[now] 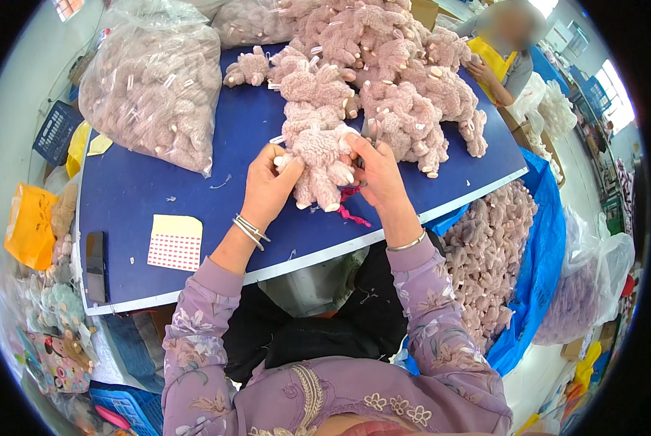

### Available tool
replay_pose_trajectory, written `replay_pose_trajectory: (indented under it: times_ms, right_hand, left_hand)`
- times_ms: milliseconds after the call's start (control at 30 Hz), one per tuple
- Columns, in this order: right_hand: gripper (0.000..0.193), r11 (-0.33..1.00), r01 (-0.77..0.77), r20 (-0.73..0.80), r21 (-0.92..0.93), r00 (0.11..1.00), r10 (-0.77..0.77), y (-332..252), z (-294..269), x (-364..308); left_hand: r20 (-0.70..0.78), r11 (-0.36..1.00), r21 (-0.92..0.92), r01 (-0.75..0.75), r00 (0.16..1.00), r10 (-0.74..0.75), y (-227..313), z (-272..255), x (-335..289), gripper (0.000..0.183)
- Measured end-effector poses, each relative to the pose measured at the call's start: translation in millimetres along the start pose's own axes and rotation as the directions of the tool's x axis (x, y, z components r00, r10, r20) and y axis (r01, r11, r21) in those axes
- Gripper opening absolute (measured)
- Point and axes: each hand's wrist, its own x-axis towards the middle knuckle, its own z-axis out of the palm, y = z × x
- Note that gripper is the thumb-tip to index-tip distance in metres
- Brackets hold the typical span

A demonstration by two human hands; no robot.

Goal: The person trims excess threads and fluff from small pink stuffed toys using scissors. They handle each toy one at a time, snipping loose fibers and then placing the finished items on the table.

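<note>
Both hands hold a small pink plush toy [318,163] over the near part of a blue tabletop [173,211]. My left hand [269,187] pinches the toy's left side. My right hand [380,174] grips its right side between thumb and fingers. A small grey metallic tool shows beside the right fingers, but its kind is unclear. Pale tips show on the toy's limbs. A bright pink cord [354,216] lies just below the toy. More plush toys [314,91] are lined up beyond it, joining a large heap [398,80] at the far right.
A clear bag full of plush toys [151,94] stands far left. A sticker sheet [175,243] and a phone [96,267] lie at the near left. On the right, a blue sack [547,254] holds many toys. A person in a yellow apron [494,65] is beyond the table.
</note>
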Motion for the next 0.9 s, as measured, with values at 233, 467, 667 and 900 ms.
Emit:
replay_pose_trajectory:
  times_ms: [233, 467, 667, 900]
  right_hand:
    - [0.027, 0.978, -0.180, 0.207, -0.109, 0.958, 0.199, 7.2, -6.9, 0.6]
    - [0.026, 0.977, -0.089, 0.149, -0.194, 0.982, 0.119, 21.6, 6.2, 2.5]
    - [0.026, 0.923, 0.067, 0.248, -0.380, 0.968, 0.031, 12.7, 1.8, 1.1]
    - [0.018, 0.950, 0.014, 0.232, -0.312, 0.971, 0.062, 13.1, -2.6, 0.2]
  left_hand:
    - [0.084, 0.875, 0.299, -0.380, 0.924, 0.373, 4.1, 8.1, -3.9, 0.039]
    - [0.070, 0.973, 0.212, -0.089, 0.995, 0.076, 1.5, 5.9, -4.5, 0.031]
    - [0.040, 0.967, 0.216, -0.136, 0.991, 0.130, 3.2, 3.6, -5.7, 0.027]
    - [0.087, 0.986, 0.150, -0.068, 0.995, 0.056, -1.0, 2.4, -5.4, 0.017]
